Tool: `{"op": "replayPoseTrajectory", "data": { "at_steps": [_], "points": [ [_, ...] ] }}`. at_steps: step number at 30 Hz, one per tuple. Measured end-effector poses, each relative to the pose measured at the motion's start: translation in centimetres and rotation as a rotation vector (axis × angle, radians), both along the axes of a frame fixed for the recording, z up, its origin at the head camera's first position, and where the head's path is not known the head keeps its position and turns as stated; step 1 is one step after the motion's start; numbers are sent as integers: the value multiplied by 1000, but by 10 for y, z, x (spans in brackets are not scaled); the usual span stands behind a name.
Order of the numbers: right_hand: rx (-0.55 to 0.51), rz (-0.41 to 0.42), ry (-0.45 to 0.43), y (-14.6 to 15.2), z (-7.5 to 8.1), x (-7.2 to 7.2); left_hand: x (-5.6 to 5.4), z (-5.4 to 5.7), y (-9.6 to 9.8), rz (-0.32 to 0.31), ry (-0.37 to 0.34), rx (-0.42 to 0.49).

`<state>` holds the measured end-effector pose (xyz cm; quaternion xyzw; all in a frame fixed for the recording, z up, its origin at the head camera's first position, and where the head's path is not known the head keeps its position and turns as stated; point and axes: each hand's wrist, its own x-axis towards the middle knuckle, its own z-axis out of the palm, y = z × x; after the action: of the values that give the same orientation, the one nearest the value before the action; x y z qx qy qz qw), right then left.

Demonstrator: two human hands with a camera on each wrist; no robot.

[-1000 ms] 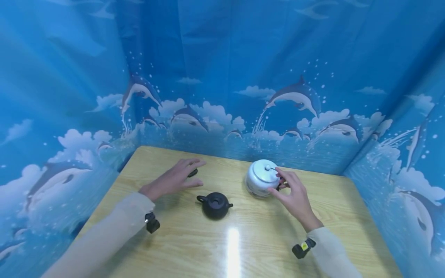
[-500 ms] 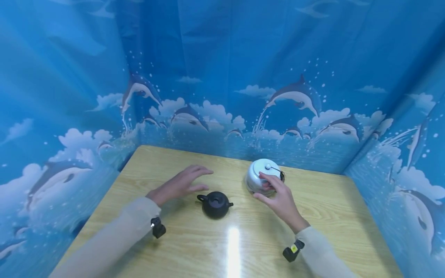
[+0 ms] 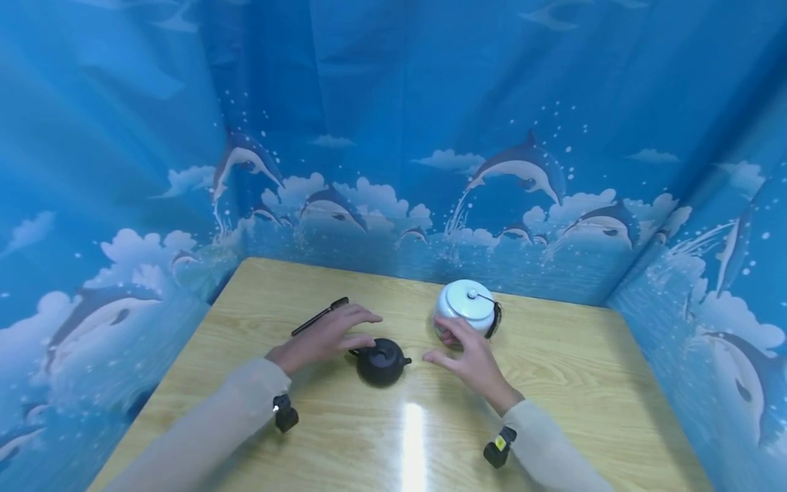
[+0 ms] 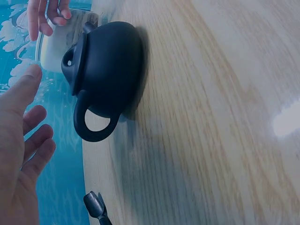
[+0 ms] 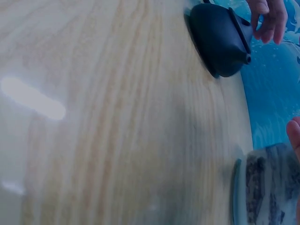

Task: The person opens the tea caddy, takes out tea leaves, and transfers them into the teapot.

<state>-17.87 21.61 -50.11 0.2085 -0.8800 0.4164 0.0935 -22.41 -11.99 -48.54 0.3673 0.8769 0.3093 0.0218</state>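
A small black teapot (image 3: 381, 369) stands upright on the table, its spout toward the right and its loop handle (image 4: 96, 133) toward the left. My left hand (image 3: 332, 335) hovers at the handle side, thumb and fingers apart and holding nothing; in the head view its thumb overlaps the handle. To the right, my right hand (image 3: 470, 359) is held in front of a white lidded jar (image 3: 470, 301), fingers loosely bent and nothing between them. The jar has a round knob and a dark cord with a tassel; its patterned side (image 5: 269, 187) shows in the right wrist view.
Behind my left hand lies a slim black tool with a scoop-like end (image 4: 95, 205), partly hidden by the hand in the head view. The wooden table (image 3: 590, 383) meets a blue dolphin-print curtain (image 3: 381, 137) at the back and sides.
My right hand has moved left from the jar's tassel side to its front. My left hand has shifted right toward the teapot's handle, uncovering the slim black tool. Teapot and jar stay put.
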Motion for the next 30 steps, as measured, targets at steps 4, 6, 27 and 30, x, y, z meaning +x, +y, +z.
{"op": "replayPoseTrajectory", "data": {
  "at_steps": [4,6,27,30],
  "points": [
    [-3,39,8,-8,-5,1,2,-4,2,-8,29,1],
    [-1,46,-19,-12,-7,1,3,-7,4,-15,37,1],
    [4,69,-239,-38,-35,-4,11,-24,21,-15,43,82],
    [19,86,-236,-40,-37,-5,12,-26,21,-13,45,89]
  ]
}}
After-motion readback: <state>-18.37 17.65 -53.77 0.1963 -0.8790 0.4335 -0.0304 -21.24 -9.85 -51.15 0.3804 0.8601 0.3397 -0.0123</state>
